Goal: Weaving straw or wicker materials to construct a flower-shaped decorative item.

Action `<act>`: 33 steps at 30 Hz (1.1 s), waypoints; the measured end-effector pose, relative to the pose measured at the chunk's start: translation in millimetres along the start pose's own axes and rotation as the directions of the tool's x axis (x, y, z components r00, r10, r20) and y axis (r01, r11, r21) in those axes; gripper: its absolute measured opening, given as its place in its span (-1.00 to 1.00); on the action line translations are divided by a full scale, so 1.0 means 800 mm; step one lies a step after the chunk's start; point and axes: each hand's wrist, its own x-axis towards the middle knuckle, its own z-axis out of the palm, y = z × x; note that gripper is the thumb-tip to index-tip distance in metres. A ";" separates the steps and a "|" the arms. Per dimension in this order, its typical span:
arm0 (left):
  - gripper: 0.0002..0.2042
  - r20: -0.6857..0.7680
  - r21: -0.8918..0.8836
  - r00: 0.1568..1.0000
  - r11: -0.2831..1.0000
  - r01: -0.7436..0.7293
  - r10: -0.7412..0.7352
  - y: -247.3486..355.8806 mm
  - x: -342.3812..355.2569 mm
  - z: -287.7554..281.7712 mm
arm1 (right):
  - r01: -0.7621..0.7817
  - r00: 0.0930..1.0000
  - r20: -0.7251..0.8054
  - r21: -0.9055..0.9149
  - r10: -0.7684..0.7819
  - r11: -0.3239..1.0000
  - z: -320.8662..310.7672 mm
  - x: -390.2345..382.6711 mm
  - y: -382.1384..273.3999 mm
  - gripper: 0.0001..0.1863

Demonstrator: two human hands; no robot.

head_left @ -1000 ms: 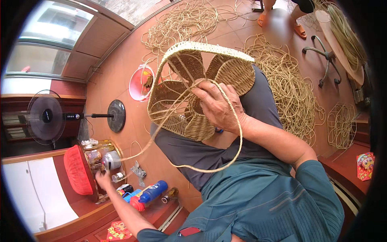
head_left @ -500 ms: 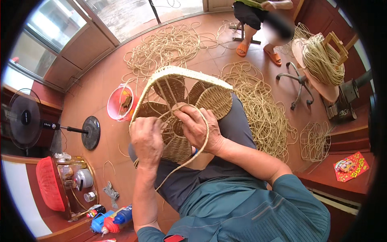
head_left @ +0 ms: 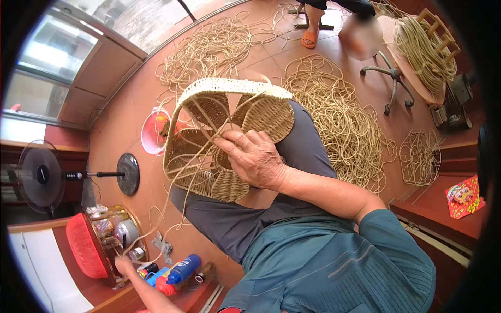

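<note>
right hand [head_left: 253,159] on woven frame [head_left: 269,119] | bucket [head_left: 150,136] partly behind | rope heap [head_left: 349,138] near

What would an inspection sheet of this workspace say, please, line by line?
Surface: the person's lap, in dark trousers, above a reddish tiled floor.
Job's things: woven piece with petal-shaped panels and a pale rim; loose strands trail from it.
Clutter: tangled cord heaps and a pink bucket on the floor; blue bottle among other containers, lower left.
Grippers: right hand pinches strands near the woven piece's middle; left hand reaches out lower left, grip too blurred to tell.
Cables: thin dark line by the standing fan, probably its cable.
Surroundings: wheeled chair base at right; another person's orange sandal at top.
</note>
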 end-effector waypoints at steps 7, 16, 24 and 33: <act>-0.79 -0.445 -0.558 0.352 0.052 -0.828 0.824 0.326 -0.383 -0.120 | 0.022 0.999 0.037 -0.068 -0.020 0.997 -0.006 0.001 0.000 -0.36; -0.91 -0.520 -0.550 0.358 0.016 -0.835 0.776 0.366 -0.445 -0.109 | 0.028 0.999 0.043 -0.085 -0.024 0.996 0.000 0.000 -0.008 -0.38; -0.83 -0.356 -0.079 0.728 0.758 -0.648 0.585 0.149 -0.165 0.032 | 0.067 0.997 -0.024 0.017 -0.067 0.998 -0.008 0.020 0.000 -0.56; -0.76 -0.343 -0.638 0.418 0.119 -0.761 0.841 0.286 -0.419 -0.105 | 0.175 0.983 0.065 -0.033 -0.173 0.984 0.008 0.043 0.004 -0.79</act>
